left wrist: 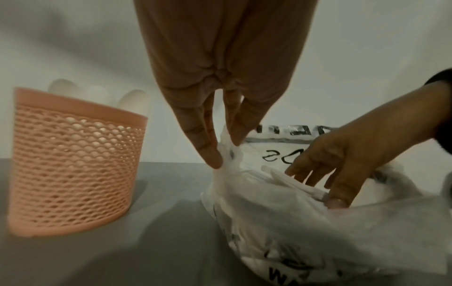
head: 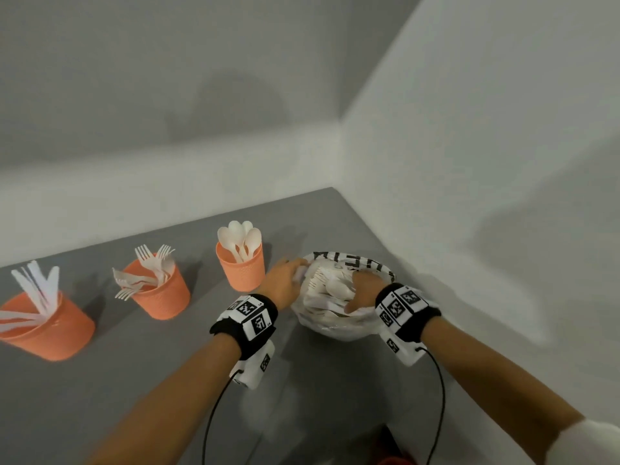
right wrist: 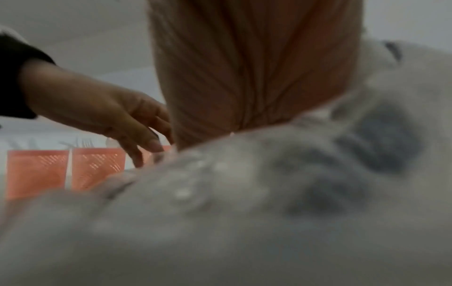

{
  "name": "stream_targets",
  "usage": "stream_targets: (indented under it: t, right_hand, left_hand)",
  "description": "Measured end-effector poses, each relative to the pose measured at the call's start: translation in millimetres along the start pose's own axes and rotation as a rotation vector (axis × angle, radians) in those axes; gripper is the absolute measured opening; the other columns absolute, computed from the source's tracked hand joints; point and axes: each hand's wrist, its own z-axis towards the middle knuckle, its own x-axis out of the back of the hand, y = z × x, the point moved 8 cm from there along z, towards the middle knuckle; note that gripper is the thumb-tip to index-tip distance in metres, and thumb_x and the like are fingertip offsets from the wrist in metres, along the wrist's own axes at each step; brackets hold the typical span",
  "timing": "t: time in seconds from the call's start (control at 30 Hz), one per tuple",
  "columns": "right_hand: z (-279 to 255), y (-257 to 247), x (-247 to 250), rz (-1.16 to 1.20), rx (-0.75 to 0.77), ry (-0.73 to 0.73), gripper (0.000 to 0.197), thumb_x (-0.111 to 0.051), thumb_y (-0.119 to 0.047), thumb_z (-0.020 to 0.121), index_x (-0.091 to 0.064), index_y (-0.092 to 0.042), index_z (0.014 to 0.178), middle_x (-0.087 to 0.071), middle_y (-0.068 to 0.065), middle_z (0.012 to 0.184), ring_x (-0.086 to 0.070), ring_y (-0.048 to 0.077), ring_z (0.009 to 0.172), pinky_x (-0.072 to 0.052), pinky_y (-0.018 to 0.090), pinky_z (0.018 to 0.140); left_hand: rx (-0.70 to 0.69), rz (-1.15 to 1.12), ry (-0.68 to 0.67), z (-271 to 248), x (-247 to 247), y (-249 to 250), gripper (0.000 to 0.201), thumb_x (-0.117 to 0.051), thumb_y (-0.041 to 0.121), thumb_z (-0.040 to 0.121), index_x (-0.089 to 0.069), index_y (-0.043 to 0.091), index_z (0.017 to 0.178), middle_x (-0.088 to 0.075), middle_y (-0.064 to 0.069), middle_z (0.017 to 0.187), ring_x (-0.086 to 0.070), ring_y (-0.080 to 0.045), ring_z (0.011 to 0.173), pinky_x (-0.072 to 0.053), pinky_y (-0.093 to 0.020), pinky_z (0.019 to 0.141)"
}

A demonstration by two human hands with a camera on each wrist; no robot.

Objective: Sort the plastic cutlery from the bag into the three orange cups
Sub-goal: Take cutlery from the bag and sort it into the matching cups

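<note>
Both forearms reach in from the near edge, each with a black wrist band (head: 250, 317) carrying printed markers, toward the white plastic bag (head: 335, 325) with black lettering that sits on the grey surface (head: 100, 397) near the wall corner. Left hand (head: 285, 280) pinches the bag's left rim between thumb and fingers (left wrist: 208, 151), holding the mouth apart. Right hand (head: 365, 290) reaches into the opening, fingers (left wrist: 310, 170) loosely spread over the white cutlery (head: 332, 286) inside; whether they hold a piece I cannot tell. Just left of the bag stands an orange cup of spoons (head: 241, 263), further left the cup of forks (head: 161, 290), then the cup of knives (head: 47, 327).
</note>
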Motion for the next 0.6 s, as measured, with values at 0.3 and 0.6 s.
stream_targets:
  t: [0.3,0.6]
  right_hand:
    - [14.4,4.3,4.9,0.136,0.088,0.109,0.074,-0.072,-0.034,0.075,-0.037,-0.013,0.137,-0.053,0.007,0.131,-0.050,0.024,0.120,-0.036,0.025,0.092]
    - [6.4,7.7,-6.4,0.092,0.131,0.191,0.095,-0.076,-0.054,0.065,-0.032,-0.017,0.141,-0.042,0.005,0.144,-0.040,0.025,0.131,-0.032,0.036,0.110]
  left_hand:
    - [0.128,-0.094,-0.058,-20.1,-15.2,-12.1,0.053,-0.055,0.009,0.087,-0.038,0.014,0.137,-0.053,-0.014,0.130,-0.052,-0.028,0.117,-0.038,-0.027,0.093]
    - [0.125,-0.186,0.068,-17.8,-5.1,-2.7,0.029,-0.049,-0.001,0.085,-0.050,0.006,0.114,-0.039,0.009,0.061,-0.043,-0.016,0.066,-0.034,-0.024,0.067]
